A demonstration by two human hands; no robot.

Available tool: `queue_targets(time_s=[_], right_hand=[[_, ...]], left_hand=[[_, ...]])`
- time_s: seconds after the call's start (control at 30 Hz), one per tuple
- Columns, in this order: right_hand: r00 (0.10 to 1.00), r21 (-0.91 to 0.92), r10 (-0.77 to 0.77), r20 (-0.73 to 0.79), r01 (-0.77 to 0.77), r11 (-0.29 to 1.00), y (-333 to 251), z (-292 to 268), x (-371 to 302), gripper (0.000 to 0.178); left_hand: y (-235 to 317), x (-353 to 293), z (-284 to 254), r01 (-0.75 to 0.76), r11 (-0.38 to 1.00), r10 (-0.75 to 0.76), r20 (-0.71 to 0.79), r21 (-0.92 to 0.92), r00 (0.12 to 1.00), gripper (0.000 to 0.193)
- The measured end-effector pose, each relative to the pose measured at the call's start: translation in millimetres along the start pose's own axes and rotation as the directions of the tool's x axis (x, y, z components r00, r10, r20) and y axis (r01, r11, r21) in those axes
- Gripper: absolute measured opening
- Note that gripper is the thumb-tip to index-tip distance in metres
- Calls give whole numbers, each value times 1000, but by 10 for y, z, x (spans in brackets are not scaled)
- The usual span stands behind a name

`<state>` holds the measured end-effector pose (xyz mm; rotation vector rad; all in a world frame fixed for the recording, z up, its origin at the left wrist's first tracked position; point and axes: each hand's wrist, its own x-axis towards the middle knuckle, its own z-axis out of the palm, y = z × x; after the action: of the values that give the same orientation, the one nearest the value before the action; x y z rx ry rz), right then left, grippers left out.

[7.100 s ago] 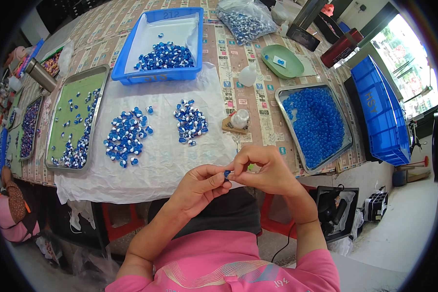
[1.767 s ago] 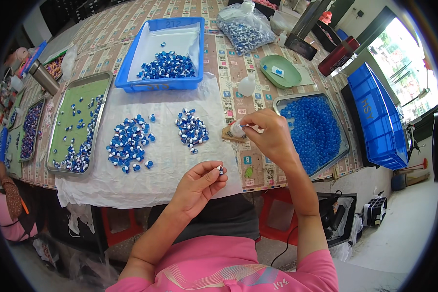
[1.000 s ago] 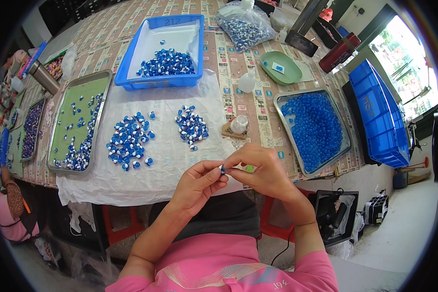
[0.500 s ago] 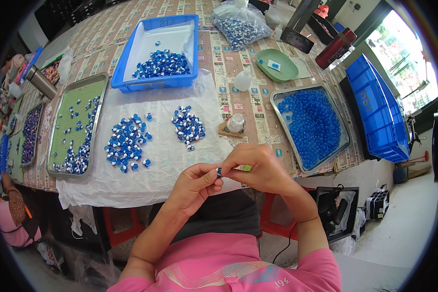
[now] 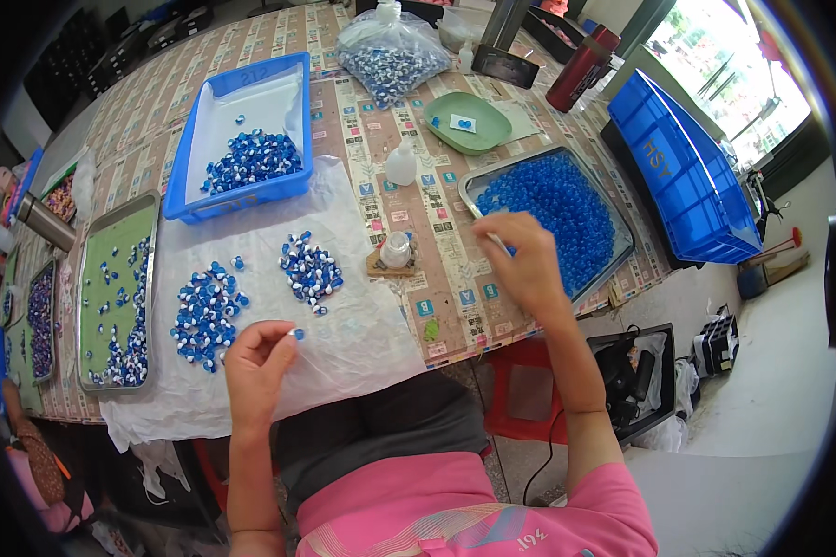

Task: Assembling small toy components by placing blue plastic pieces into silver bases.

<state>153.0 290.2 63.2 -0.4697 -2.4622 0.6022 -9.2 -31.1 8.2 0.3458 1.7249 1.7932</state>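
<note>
My left hand (image 5: 258,367) hovers over the front of the white sheet, beside a pile of blue-and-white beads (image 5: 206,314). Between its thumb and forefinger is a small blue-and-white bead (image 5: 296,333). My right hand (image 5: 527,265) is at the near left edge of a metal tray (image 5: 471,188) full of clear blue beads (image 5: 567,218). Its fingers are closed, with a thin pale sliver showing by them that I cannot identify. A second, smaller pile of blue-and-white beads (image 5: 309,269) lies on the sheet. A small glass jar (image 5: 396,249) stands on a block between the hands.
At the back left, a blue plastic tray (image 5: 178,206) holds more two-tone beads. A green-lined metal tray (image 5: 107,251) is at the left. Behind are a white bottle (image 5: 401,164), a green dish (image 5: 478,142), a bag of beads (image 5: 392,58) and a red flask (image 5: 581,70).
My hands, together in front of me before, have parted. The left went left with the bead; the right went right to the blue bead tray. The whole view has shifted somewhat.
</note>
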Motion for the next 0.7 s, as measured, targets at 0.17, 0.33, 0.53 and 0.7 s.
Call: queue_targets(time_s=[0.17,0.33,0.53,0.7], right_hand=[[989,-303,138,52,-117,946,544,-107,103,18],[970,-295,212,119,-169,940,669,-53,135,22],[973,17,231,0,-231,973,358,-42,72,22],[985,226,150,87,-166,960,-1,-1,-10,19]], left_hand=[[57,22,-205,-230,792,328,-77,566,941,14],[81,45,-154,-232,617,437,-83,752,895,21],[41,89,40,-379,460,636,0,803,772,28],[15,120,236,-449,489,606,79,748,792,30]])
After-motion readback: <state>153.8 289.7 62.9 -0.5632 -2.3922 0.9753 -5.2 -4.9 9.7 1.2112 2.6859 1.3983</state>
